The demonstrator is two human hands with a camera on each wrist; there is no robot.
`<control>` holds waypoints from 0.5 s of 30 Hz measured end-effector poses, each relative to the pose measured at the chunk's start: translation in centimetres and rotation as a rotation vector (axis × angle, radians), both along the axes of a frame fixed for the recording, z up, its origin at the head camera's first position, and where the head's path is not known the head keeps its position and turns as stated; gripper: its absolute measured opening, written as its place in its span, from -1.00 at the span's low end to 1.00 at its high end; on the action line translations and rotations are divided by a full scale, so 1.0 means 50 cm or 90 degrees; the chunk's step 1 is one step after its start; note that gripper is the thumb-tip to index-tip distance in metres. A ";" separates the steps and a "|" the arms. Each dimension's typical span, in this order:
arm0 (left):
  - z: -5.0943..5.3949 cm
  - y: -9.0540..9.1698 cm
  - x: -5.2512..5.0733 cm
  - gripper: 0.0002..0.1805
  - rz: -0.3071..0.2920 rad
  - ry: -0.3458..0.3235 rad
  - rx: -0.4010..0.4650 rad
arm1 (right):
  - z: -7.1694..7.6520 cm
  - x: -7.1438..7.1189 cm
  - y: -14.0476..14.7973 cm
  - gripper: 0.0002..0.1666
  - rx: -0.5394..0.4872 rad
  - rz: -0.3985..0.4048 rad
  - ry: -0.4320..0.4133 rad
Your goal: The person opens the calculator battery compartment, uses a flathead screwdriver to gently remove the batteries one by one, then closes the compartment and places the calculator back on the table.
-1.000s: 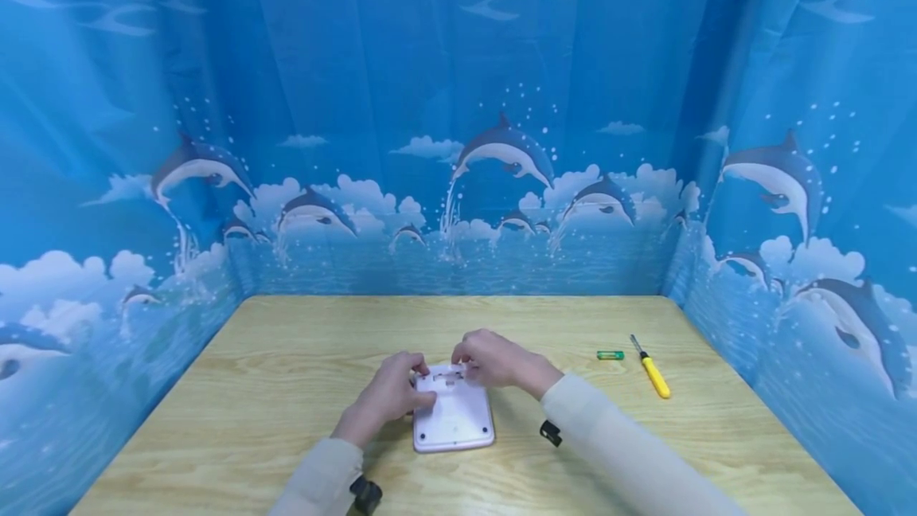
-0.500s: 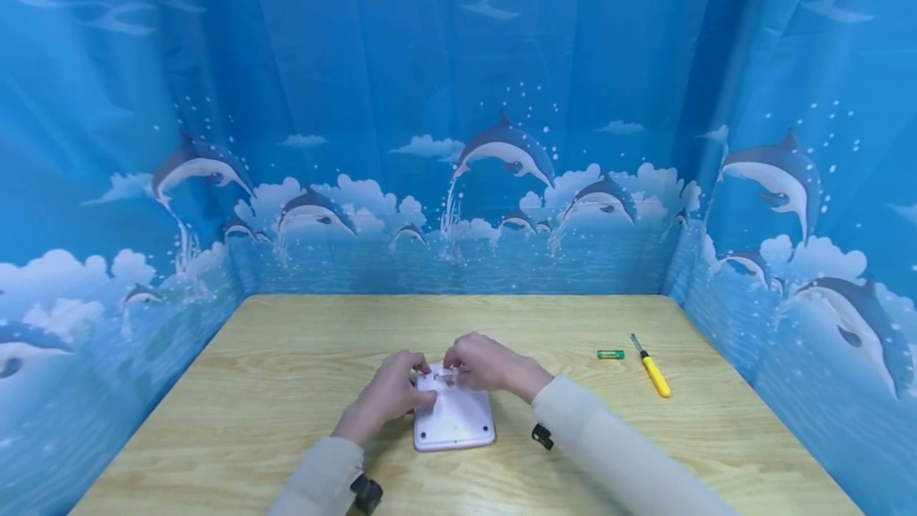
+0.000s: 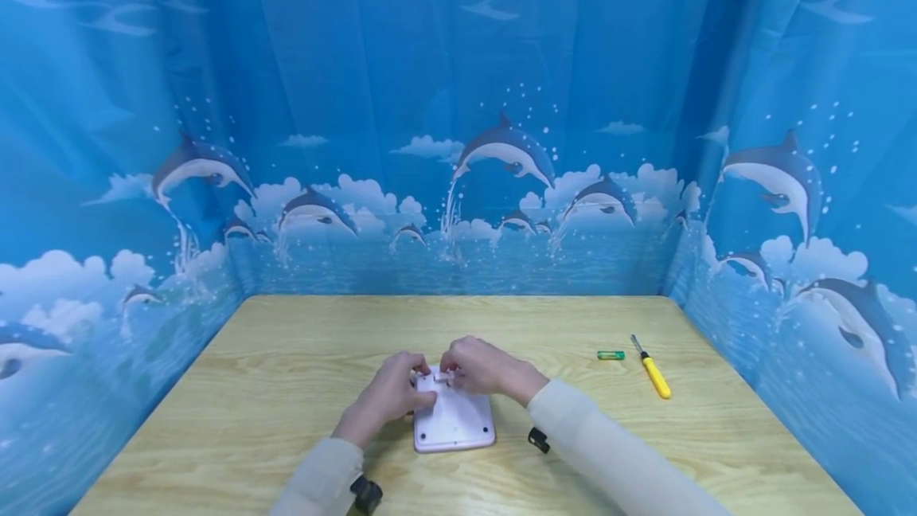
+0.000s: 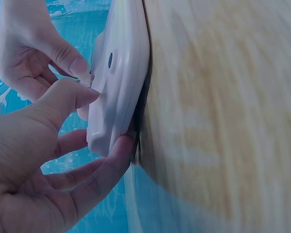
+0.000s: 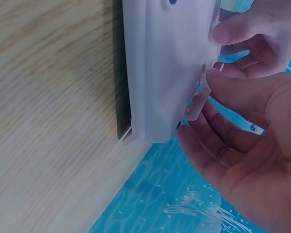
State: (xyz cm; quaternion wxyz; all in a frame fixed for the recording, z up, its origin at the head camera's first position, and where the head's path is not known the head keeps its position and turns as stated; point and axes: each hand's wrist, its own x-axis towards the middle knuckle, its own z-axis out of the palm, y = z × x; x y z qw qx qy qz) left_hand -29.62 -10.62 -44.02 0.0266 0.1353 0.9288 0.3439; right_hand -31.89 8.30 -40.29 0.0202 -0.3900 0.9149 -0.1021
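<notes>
A white, flat device with rounded corners and small black feet (image 3: 454, 424), like a calculator lying face down, is on the table. My left hand (image 3: 390, 390) grips its far left corner; in the left wrist view the thumb presses the upper face and a finger curls under the edge. My right hand (image 3: 489, 366) pinches a small white cover (image 5: 199, 104) between thumb and fingers. The cover stands tilted at the slot near the device's far edge. Fingers mostly hide the slot in the head view.
To the right on the wooden table (image 3: 301, 341) lie a green battery (image 3: 610, 355) and a screwdriver with a yellow handle (image 3: 653, 374). A blue dolphin-print curtain (image 3: 458, 102) encloses the back and sides.
My right hand has shifted slightly left along the device's far edge, bringing the small cover over the slot. The left hand and the device stay in place.
</notes>
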 end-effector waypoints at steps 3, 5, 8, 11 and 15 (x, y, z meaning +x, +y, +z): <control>-0.001 -0.001 -0.001 -0.68 -0.002 0.007 -0.004 | -0.001 -0.001 -0.001 -0.74 0.002 0.002 0.011; -0.001 -0.001 0.000 -0.68 -0.002 0.010 -0.005 | -0.002 -0.001 -0.003 -0.74 0.003 0.000 0.009; -0.002 0.000 0.000 -0.68 0.000 0.009 -0.006 | -0.005 -0.002 -0.004 -0.74 0.002 -0.008 0.002; -0.003 0.000 0.000 -0.68 0.004 0.010 -0.008 | -0.008 -0.002 -0.004 -0.74 -0.002 -0.014 -0.003; -0.004 0.001 -0.002 -0.68 0.007 0.011 -0.010 | -0.011 -0.001 -0.004 -0.75 -0.006 -0.016 0.000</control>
